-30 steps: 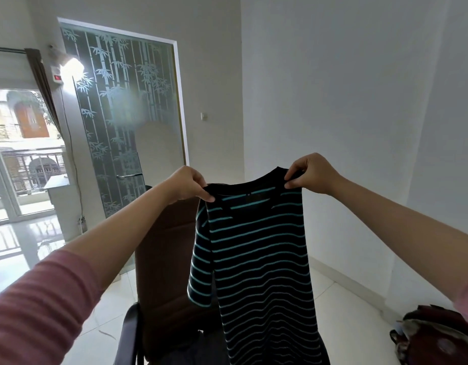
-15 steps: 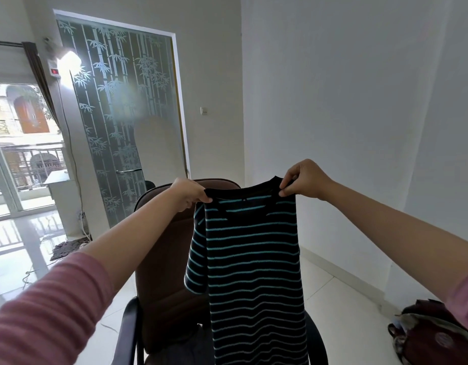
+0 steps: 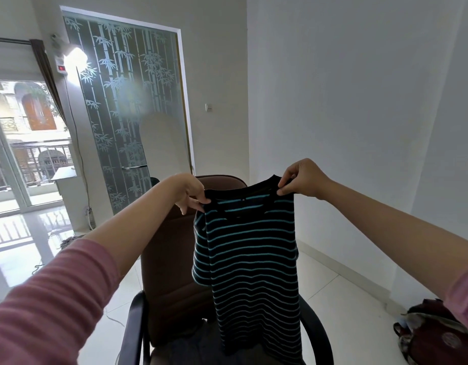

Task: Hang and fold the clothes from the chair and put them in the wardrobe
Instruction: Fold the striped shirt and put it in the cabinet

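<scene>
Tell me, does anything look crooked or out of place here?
Slightly: the striped shirt hangs unevenly, the right hand pinching its shoulder higher than the left hand. Nothing looks damaged.

Setting: room in a home. Evidence: white tiled floor (image 3: 330, 293), plain white walls (image 3: 346, 101), frosted glass door (image 3: 127, 109) with bamboo pattern, sliding balcony door (image 3: 22, 143) facing a neighbouring house, brown office chair (image 3: 172, 259), bag (image 3: 435, 335) on floor.

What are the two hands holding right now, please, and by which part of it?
Both hold the striped shirt up by its shoulders: the left hand pinches the left shoulder, the right hand the right one beside the neckline.
</scene>
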Demonstrator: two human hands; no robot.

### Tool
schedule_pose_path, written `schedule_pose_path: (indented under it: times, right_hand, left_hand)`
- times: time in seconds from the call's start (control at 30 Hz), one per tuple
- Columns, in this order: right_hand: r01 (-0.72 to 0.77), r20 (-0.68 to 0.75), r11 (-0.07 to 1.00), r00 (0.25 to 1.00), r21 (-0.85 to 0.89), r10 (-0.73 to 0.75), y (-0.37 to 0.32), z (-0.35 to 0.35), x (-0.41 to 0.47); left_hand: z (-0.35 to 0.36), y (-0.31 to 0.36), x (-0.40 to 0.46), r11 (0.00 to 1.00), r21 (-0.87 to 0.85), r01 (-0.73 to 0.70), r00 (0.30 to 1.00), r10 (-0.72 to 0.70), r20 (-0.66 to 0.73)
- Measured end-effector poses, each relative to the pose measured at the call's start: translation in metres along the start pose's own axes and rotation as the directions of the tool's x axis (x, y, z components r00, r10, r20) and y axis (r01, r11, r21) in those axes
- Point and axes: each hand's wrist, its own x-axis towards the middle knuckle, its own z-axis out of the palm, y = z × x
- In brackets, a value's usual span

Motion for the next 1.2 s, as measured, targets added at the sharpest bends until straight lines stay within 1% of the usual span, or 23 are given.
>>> schedule_pose_path:
  times: [0.13, 0.2, 0.27, 0.37, 0.5, 0.57, 0.73, 0.87, 1.0, 1.1, 1.2]
  right_hand:
    - [0.018, 0.018, 0.999, 1.000, -0.031, -0.017, -0.001, 0.006, 0.000]
    - [0.021, 0.021, 0.999, 1.000, -0.034, -0.020, -0.001, 0.009, 0.000]
    - [0.026, 0.025, 0.999, 0.999, -0.036, -0.025, -0.001, 0.010, -0.001]
    - [0.022, 0.023, 0.999, 1.000, -0.038, -0.021, 0.001, 0.009, -0.003]
    - [0.016, 0.000, 1.000, 1.000, -0.007, -0.016, 0.003, 0.005, -0.008]
    - [0.017, -0.008, 1.000, 1.000, 0.013, -0.017, 0.004, 0.004, -0.010]
    - [0.026, -0.028, 0.999, 0.999, 0.033, -0.025, 0.004, 0.005, -0.010]
    - [0.073, -0.070, 0.997, 0.995, 0.037, -0.070, 0.002, 0.006, -0.011]
    - [0.113, -0.102, 0.993, 0.989, 0.028, -0.110, 0.003, 0.007, -0.009]
    - [0.131, -0.116, 0.991, 0.985, 0.038, -0.125, 0.004, 0.007, -0.008]
    - [0.136, -0.101, 0.989, 0.986, 0.065, -0.129, 0.005, 0.005, -0.008]
  left_hand:
    - [0.001, -0.005, 0.000, 0.967, 0.248, 0.049, 0.997, -0.061, 0.041]
    - [0.004, -0.009, -0.001, 0.949, 0.308, 0.072, 0.995, -0.090, 0.046]
    - [0.007, -0.013, -0.003, 0.945, 0.321, 0.069, 0.996, -0.084, 0.034]
    - [0.009, -0.017, -0.004, 0.967, 0.253, -0.035, 0.999, 0.039, -0.011]
    - [0.005, -0.025, -0.001, 0.976, 0.108, -0.187, 0.973, 0.199, -0.117]
    - [0.004, -0.026, 0.000, 0.972, 0.069, -0.226, 0.964, 0.233, -0.131]
    - [0.004, -0.026, 0.000, 0.949, 0.100, -0.299, 0.941, 0.311, -0.133]
    - [-0.001, -0.026, 0.000, 0.920, 0.114, -0.376, 0.904, 0.391, -0.174]
    - [-0.007, -0.025, -0.003, 0.888, 0.050, -0.458, 0.859, 0.456, -0.233]
    - [-0.010, -0.025, -0.005, 0.857, -0.038, -0.513, 0.843, 0.495, -0.210]
    - [-0.013, -0.024, -0.009, 0.855, -0.013, -0.519, 0.840, 0.507, -0.193]
